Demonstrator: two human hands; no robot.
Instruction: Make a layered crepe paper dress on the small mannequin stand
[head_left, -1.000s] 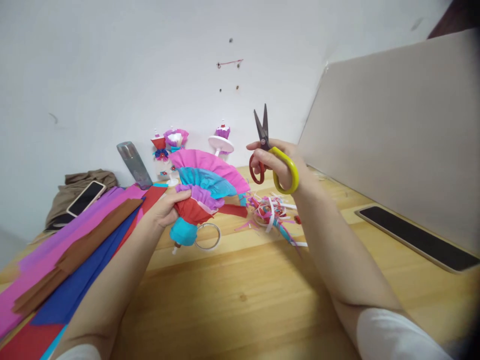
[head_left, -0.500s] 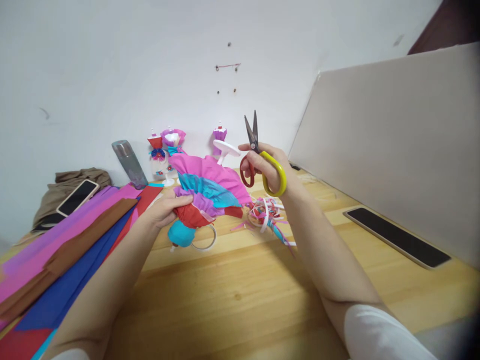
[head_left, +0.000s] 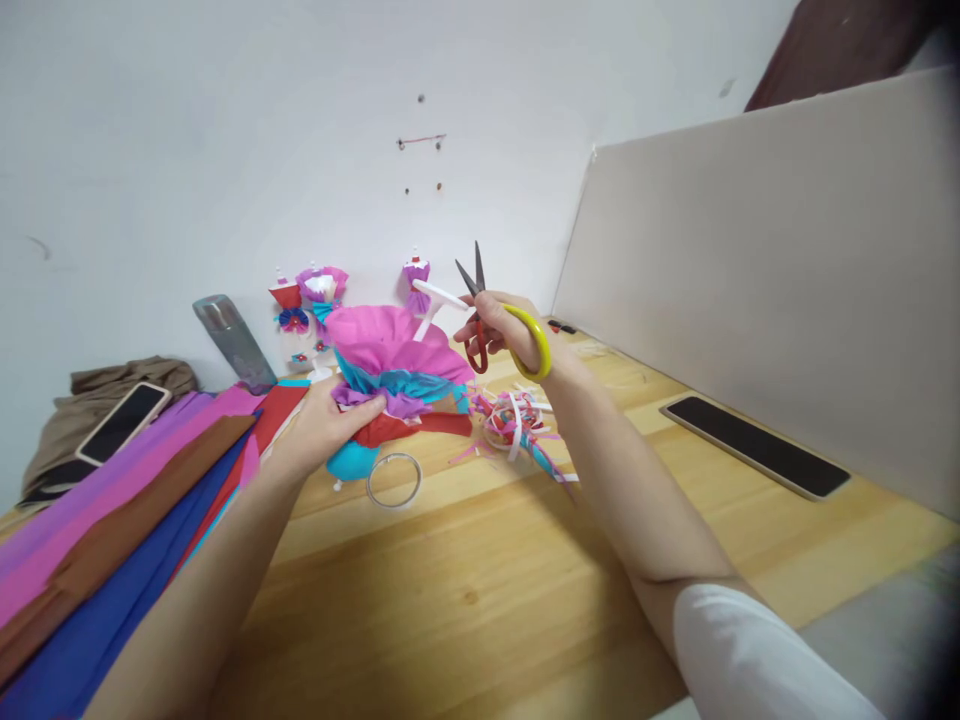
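Observation:
My left hand (head_left: 319, 425) grips a small doll-like dress figure with a ruffled crepe-paper dress (head_left: 382, 335) in pink, blue, purple and red. The figure lies on its side, its blue top end (head_left: 354, 462) towards me and its white stand (head_left: 442, 293) pointing away. Scissors (head_left: 541, 350) with one yellow and one red handle hang on my right hand (head_left: 502, 320), blades parted and pointing up. The fingertips of that hand are close to the stand's round base; whether they touch it I cannot tell.
Paper scraps (head_left: 517, 420) lie right of the dress, a thin ring (head_left: 368, 490) in front. Coloured paper strips (head_left: 150, 490), a phone (head_left: 124, 425) on brown cloth and a bottle (head_left: 236, 345) are leftward. Dressed figures (head_left: 289, 300) stand by the wall; a dark slab (head_left: 757, 447) lies rightward.
The view has swung a little to the right. The dress figure has turned in my left hand, its stand's base now more edge-on and less of its blue end showing. The scissors have tilted slightly.

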